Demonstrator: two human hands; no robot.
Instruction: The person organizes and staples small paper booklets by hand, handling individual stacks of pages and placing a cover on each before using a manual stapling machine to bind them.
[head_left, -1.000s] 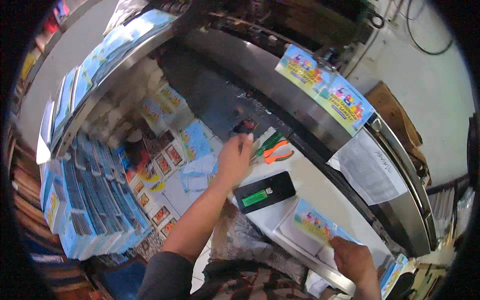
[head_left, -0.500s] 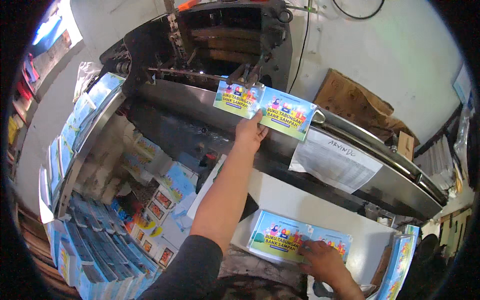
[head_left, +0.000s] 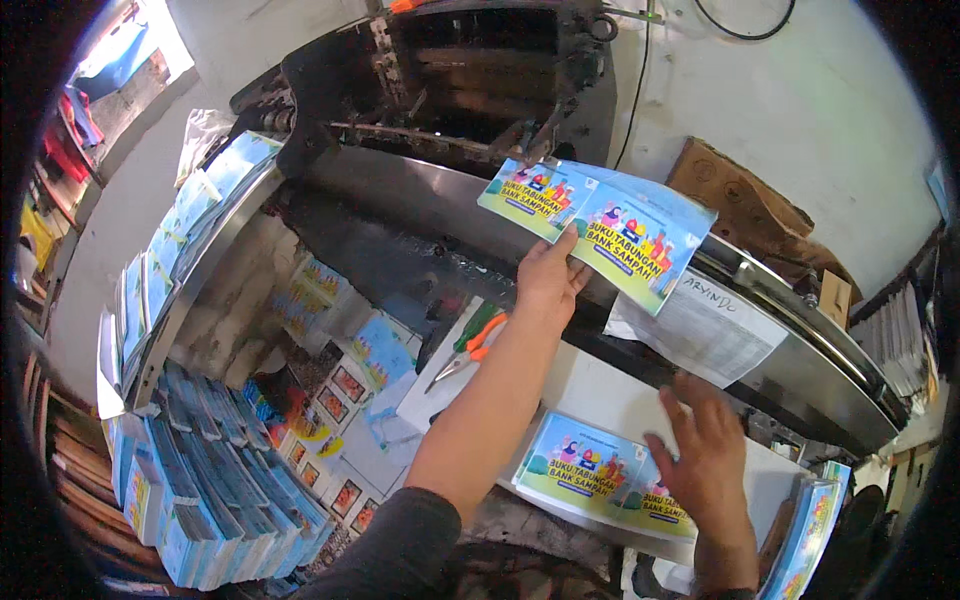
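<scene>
My left hand [head_left: 550,280] pinches the lower edge of a printed booklet [head_left: 632,240], blue and green with cartoon figures across two side-by-side panels. The booklet is tilted over the metal rail of a dark machine [head_left: 450,85], with its upper right edge lifted. My right hand [head_left: 698,445] hovers with fingers spread above a stack of matching booklets [head_left: 575,465] on a white tabletop [head_left: 590,375]. It covers part of that stack, and nothing shows in its grip.
Scissors-like cutters [head_left: 470,345] with orange handles lie beside my left forearm. Booklet piles stand at the lower left [head_left: 225,480], on the left shelf [head_left: 205,205] and at the right [head_left: 808,530]. A handwritten paper sheet [head_left: 705,325] hangs from the rail, near brown cardboard [head_left: 745,195].
My right hand has risen off the booklet stack and opened. The booklet in my left hand has lifted and tilted at its right side. The view has shifted, uncovering the cutters.
</scene>
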